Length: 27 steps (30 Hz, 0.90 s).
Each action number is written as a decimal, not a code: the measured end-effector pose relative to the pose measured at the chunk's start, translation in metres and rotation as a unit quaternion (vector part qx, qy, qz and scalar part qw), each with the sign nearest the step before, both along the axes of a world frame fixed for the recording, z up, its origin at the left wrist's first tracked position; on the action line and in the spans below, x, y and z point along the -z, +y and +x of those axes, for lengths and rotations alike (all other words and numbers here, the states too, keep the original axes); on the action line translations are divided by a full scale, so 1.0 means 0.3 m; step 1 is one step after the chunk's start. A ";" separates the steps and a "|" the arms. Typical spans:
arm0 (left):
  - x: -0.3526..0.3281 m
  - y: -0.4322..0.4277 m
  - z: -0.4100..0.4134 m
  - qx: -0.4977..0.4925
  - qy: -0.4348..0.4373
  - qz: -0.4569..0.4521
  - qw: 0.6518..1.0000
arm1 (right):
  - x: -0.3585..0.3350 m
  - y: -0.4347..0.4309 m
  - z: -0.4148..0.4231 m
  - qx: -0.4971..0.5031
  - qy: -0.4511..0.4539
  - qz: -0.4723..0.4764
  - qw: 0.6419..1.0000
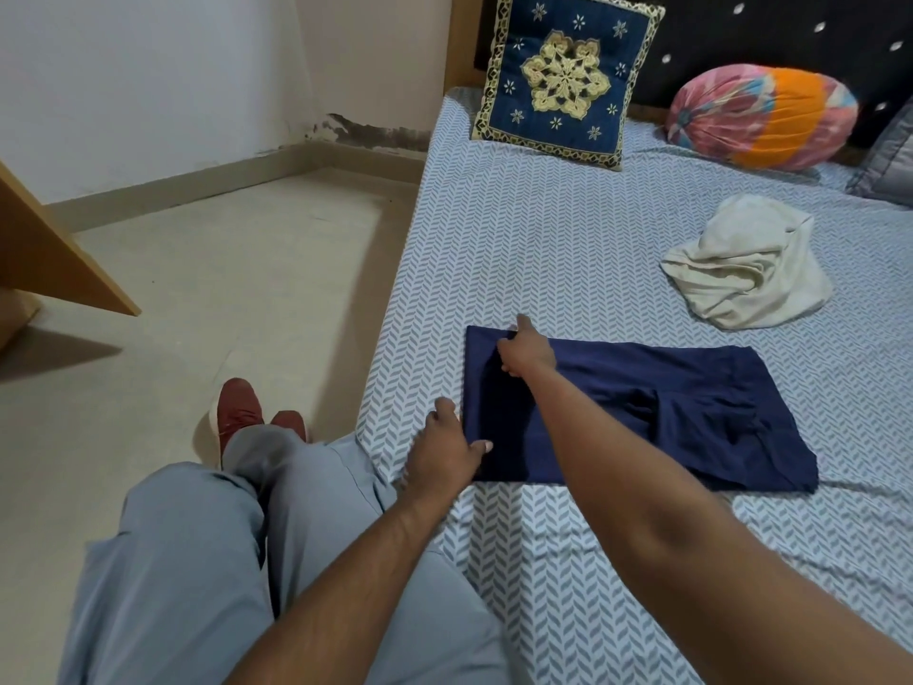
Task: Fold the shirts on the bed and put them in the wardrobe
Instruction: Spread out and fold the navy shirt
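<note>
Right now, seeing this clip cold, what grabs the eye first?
The left hand grips the near corner and the right hand pinches the far corner of a partly folded navy blue shirt on the herringbone bedsheet. A crumpled cream shirt lies beyond; a blue embroidered cushion leans at the headboard.

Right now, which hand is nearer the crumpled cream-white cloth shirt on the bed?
Right. The right hand sits at the far corner of the dark navy shirt, closer to the cream-white shirt; the left hand grips the near corner, farther off.
</note>
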<state>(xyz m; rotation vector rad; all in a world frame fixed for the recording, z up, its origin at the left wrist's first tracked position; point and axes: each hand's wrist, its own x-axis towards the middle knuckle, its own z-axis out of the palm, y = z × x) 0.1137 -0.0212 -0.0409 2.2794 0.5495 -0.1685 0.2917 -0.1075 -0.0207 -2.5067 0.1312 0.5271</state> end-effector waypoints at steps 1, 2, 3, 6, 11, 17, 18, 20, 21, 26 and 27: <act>-0.010 -0.011 0.010 -0.015 0.025 -0.002 1.000 | -0.003 0.000 -0.017 -0.028 -0.035 -0.026 0.999; -0.020 -0.020 0.020 -0.025 0.052 -0.003 0.998 | -0.007 0.007 -0.034 -0.074 -0.066 -0.053 0.994; -0.027 -0.031 0.028 -0.026 0.080 -0.003 0.996 | -0.010 0.015 -0.055 -0.127 -0.085 -0.084 0.985; -0.028 -0.054 0.045 -0.013 0.125 0.000 0.992 | -0.042 0.054 -0.105 -0.244 -0.052 -0.208 0.946; -0.029 -0.024 0.051 -0.008 0.115 -0.086 0.990 | -0.081 0.130 -0.159 -0.302 -0.037 -0.304 0.903; -0.089 0.089 -0.007 -0.005 0.078 -0.098 0.992 | -0.162 0.277 -0.233 -0.314 -0.020 -0.309 0.897; -0.107 0.131 -0.021 -0.005 0.064 -0.064 0.996 | -0.179 0.322 -0.247 -0.310 -0.024 -0.302 0.901; -0.154 0.230 -0.049 -0.019 0.044 0.017 0.999 | -0.210 0.419 -0.274 -0.314 -0.038 -0.277 0.907; -0.180 0.288 -0.071 -0.036 0.048 0.049 0.997 | -0.226 0.477 -0.293 -0.319 -0.043 -0.256 0.912; -0.241 0.521 -0.159 -0.107 0.048 0.050 0.992 | -0.304 0.680 -0.338 -0.319 -0.011 -0.129 0.939; -0.244 0.536 -0.169 -0.103 0.039 0.031 0.993 | -0.305 0.686 -0.338 -0.314 0.000 -0.114 0.943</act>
